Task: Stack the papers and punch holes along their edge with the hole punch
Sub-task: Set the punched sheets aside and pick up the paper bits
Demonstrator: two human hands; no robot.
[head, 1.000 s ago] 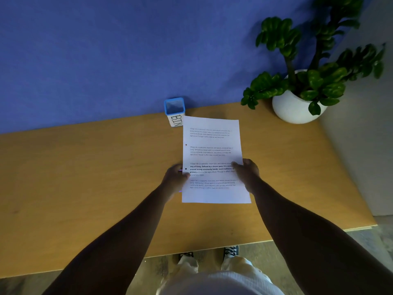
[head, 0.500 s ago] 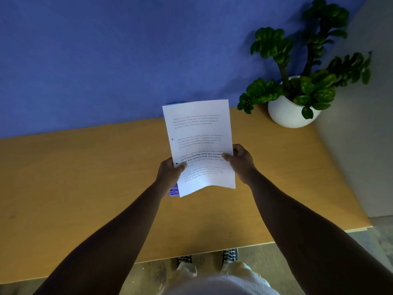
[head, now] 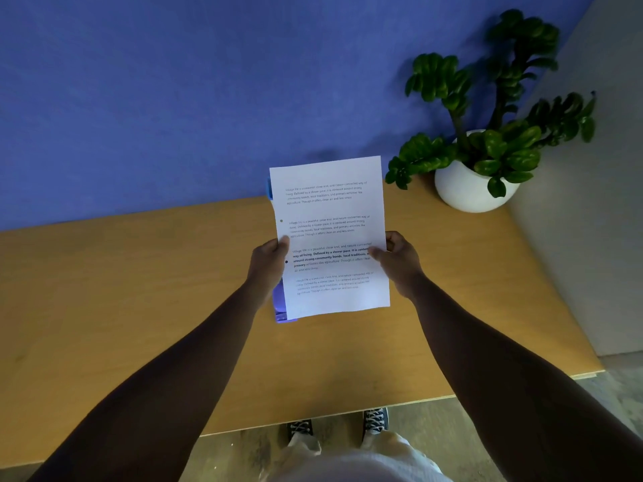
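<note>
Both forearms reached up from the bottom corners of the head view, converging toward the middle of the wooden desk (head: 104,307). The left hand (head: 266,264) gripped the left edge of the papers (head: 330,234) at about 9 o'clock of the sheet, thumb laid across the front face and the remaining fingers hidden behind. The right hand (head: 398,260) held the right edge at about 3 o'clock, thumb likewise pressed on the printed side, fingers curled out of sight behind. Each hand was closed on the stack in a pinch.

The papers were lifted off the desk and faced the camera, in front of the desk's far edge and the blue wall (head: 174,99). Their long axis ran from 6 toward 12 o'clock, leaning slightly so that the top tipped toward 11. The top edge pointed at the wall, the bottom edge at the person. Printed paragraphs read upright, and two small dark dots, seemingly punched holes, sat along the left margin.

A purple object (head: 281,304) showed just below the left hand at the stack's lower left corner, at about 7 o'clock; whether it was the hole punch, I could not tell. A sliver of a blue container (head: 269,191) peeked out behind the top left corner, at 11 o'clock. A potted plant (head: 476,182) in a white bowl stood at 2 o'clock, well apart from the papers. Two sneakers (head: 374,420) showed at 6 o'clock below the desk's near edge.
</note>
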